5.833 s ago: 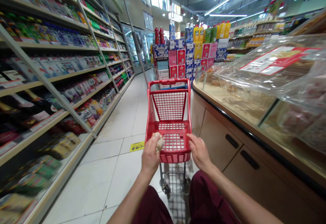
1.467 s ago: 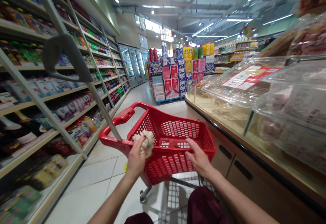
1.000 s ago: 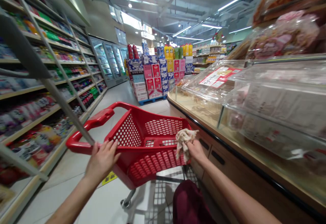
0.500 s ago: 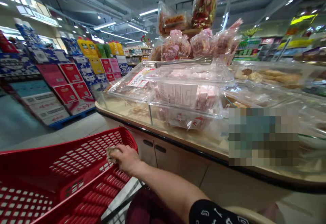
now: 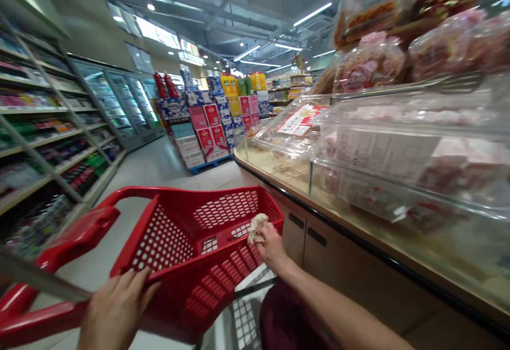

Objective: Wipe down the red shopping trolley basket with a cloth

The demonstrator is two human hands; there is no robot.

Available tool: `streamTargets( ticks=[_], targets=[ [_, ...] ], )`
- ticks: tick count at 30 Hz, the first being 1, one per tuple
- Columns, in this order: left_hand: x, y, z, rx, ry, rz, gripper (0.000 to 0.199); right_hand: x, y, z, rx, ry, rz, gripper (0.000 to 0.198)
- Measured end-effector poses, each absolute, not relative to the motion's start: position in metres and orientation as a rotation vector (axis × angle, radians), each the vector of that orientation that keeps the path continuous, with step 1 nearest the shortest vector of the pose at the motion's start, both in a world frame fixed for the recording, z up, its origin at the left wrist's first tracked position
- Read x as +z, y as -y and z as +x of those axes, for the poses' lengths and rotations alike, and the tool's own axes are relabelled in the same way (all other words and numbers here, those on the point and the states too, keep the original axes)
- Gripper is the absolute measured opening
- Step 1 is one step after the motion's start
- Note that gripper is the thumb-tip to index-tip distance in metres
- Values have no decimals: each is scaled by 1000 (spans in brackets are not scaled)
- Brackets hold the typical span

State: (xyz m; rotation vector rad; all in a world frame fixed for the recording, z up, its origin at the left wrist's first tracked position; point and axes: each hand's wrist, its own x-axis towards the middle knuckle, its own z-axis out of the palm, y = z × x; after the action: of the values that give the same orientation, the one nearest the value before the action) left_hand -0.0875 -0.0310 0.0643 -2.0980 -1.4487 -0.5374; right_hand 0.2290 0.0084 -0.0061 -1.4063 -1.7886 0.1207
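A red plastic shopping cart (image 5: 191,193) with perforated sides stands in front of me. My left hand (image 5: 115,307) lies over the near rim, fingers curled round it and thumb pointing along the outer side. At the far right end of the basket, my right hand (image 5: 271,246) is closed on a crumpled whitish cloth (image 5: 258,228). The cloth sits at the rim, pressed against it or just over it; I cannot tell which. The fingers of that hand are partly hidden behind the cloth.
To the right runs a bakery counter (image 5: 358,257) with clear plastic covers (image 5: 398,121) and bagged breads (image 5: 370,66). Stacked cartons (image 5: 207,132) stand ahead on a blue pallet (image 5: 211,164). Stocked shelves (image 5: 48,143) line the left, with glass-door fridges (image 5: 123,97) beyond.
The view has swung left, bringing shelves and fridges into sight. My left hand has appeared on the cart's rim. My right hand still holds the cloth at the basket's end.
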Motion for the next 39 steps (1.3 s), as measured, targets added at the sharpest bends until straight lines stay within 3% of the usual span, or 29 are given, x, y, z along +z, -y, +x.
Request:
streamTargets(
  ticks=[4, 9, 11, 16, 18, 24, 30, 34, 39],
  targets=[
    [70, 35, -77, -360, 1382, -1958, 27, 0, 2, 181, 231, 1840, -1249, 37],
    [68, 44, -66, -376, 1353, -1904, 24, -6, -25, 258, 112, 1722, -1492, 32],
    [67, 48, -61, -384, 1380, -1893, 23, -16, -37, 275, 46, 1589, -1511, 38],
    [69, 50, -46, -404, 1448, -1907, 23, -31, -36, 206, 143, 1838, -1147, 52],
    [69, 51, -42, -407, 1459, -1914, 23, -25, -37, 195, 170, 1943, -1017, 51],
    [68, 54, -43, -404, 1478, -1897, 23, -1, -63, 254, 180, 1796, -1268, 44],
    [70, 55, -46, -405, 1480, -1905, 23, -11, -39, 190, 196, 2020, -985, 49],
    [69, 58, -48, -426, 1448, -1913, 23, -12, -54, 239, 162, 1899, -1269, 41],
    [68, 59, -44, -497, 1532, -1888, 22, -16, -63, 259, 150, 1798, -1372, 46]
  ],
)
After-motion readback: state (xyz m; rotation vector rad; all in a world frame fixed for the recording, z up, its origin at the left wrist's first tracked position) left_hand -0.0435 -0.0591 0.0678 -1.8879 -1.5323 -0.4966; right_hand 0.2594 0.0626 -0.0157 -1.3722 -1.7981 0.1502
